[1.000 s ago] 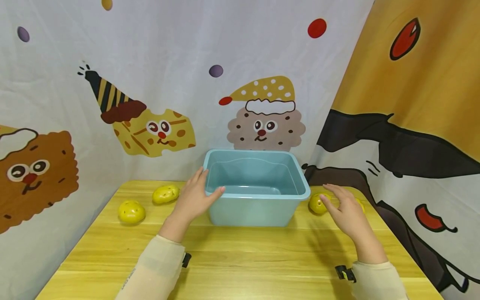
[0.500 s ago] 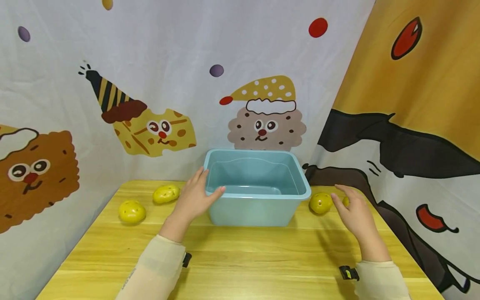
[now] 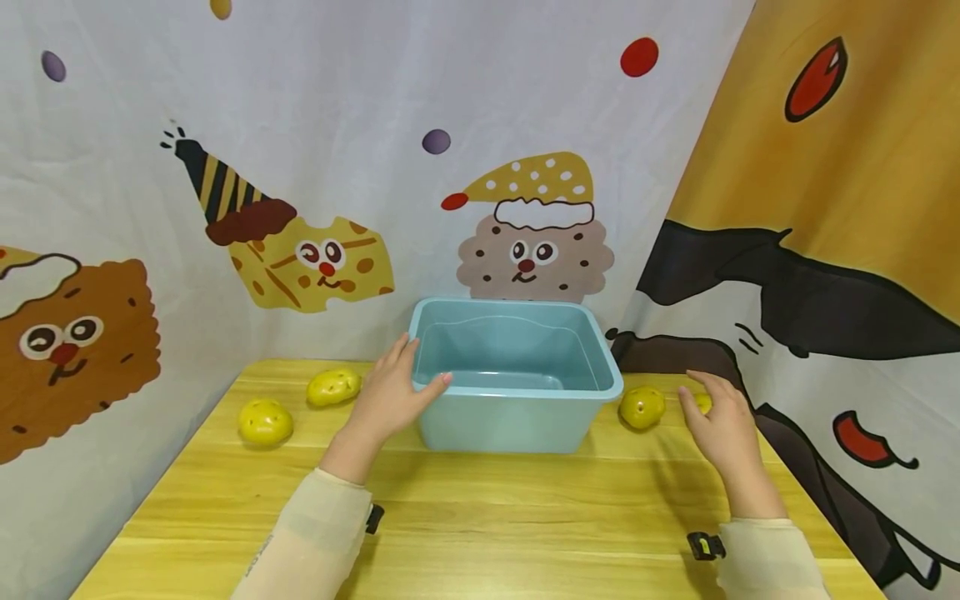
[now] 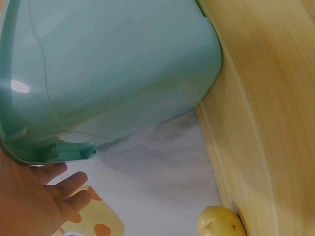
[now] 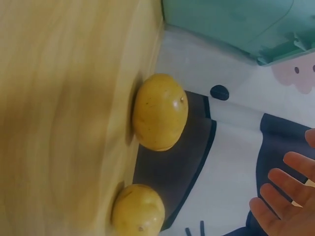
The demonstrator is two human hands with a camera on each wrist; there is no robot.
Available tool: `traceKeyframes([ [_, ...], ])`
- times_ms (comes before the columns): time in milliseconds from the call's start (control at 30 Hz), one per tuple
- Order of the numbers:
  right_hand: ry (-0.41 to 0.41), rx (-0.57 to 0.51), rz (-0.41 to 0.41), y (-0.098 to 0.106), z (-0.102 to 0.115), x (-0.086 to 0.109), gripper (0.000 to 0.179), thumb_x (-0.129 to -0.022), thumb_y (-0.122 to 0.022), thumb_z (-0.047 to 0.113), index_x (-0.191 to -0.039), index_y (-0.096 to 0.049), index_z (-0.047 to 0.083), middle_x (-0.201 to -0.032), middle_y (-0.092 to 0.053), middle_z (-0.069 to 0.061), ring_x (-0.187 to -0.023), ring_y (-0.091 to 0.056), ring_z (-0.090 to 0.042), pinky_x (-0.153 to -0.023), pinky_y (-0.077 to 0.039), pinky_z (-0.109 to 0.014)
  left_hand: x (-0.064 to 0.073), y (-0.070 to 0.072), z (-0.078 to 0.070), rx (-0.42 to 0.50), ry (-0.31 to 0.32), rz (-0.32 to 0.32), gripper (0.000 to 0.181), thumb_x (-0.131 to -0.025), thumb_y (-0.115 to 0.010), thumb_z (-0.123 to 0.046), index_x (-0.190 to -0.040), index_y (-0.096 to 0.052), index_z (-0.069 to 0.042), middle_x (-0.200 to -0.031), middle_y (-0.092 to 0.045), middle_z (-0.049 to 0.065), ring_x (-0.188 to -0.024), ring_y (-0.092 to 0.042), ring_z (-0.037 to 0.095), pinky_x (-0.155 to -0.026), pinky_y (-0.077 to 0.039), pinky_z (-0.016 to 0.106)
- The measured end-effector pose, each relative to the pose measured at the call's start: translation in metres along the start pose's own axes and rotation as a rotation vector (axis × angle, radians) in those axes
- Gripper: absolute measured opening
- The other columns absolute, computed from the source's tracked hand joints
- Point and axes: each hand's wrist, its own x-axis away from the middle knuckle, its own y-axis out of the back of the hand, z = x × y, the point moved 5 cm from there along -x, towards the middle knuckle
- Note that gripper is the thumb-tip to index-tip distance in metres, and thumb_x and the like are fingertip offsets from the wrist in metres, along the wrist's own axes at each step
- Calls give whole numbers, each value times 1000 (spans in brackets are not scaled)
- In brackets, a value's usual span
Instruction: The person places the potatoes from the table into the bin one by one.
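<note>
Shifts loose-fingered right hand [image 3: 724, 429] from round yellow potato [image 3: 642, 408] toward wooden table's [image 3: 517, 517] right edge; keeps straight-fingered left hand [image 3: 386, 398] at rectangular light-blue plastic bin [image 3: 506, 423].

Bin [image 3: 504, 425] in all views

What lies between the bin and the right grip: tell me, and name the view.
In the head view, one potato sits on the table between the bin and the right grip.
</note>
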Motion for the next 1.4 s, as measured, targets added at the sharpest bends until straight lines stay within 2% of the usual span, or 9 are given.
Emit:
traceKeyframes([
  [300,-16,9,1,-5,-13,-4,48,-106,-48,32,-139,-52,-3,-141,-45,-33,-127,-38,-57,-99,-29,-71,-1,0,2,-9,6,-6,99,-91,-46,-75,-157,-27,-3,-165,-17,18,-144,-26,50,-112,-23,68],
  [500,-24,11,14,-9,-21,-5,48,-106,-48,31,-140,-51,-4,-140,-44,-34,-126,-37,-58,-99,-29,-71,1,1,1,-2,6,-9,95,-93,-53,-67,-157,-28,-2,-165,-18,18,-144,-27,50,-112,-22,68],
  [1000,-23,53,31,-14,-48,-14,50,-105,-50,30,-139,-50,-6,-139,-43,-36,-123,-40,-58,-96,-32,-72,0,-1,1,1,7,-15,96,-92,-52,-70,-157,-29,-3,-165,-19,17,-144,-27,48,-113,-23,67],
  [1400,-101,84,123,-23,-76,-18,53,-106,-49,32,-144,-45,-5,-141,-39,-38,-126,-36,-59,-97,-30,-74,0,-2,0,-1,5,-10,98,-91,-51,-72,-157,-28,-3,-165,-18,18,-144,-27,49,-112,-23,67],
])
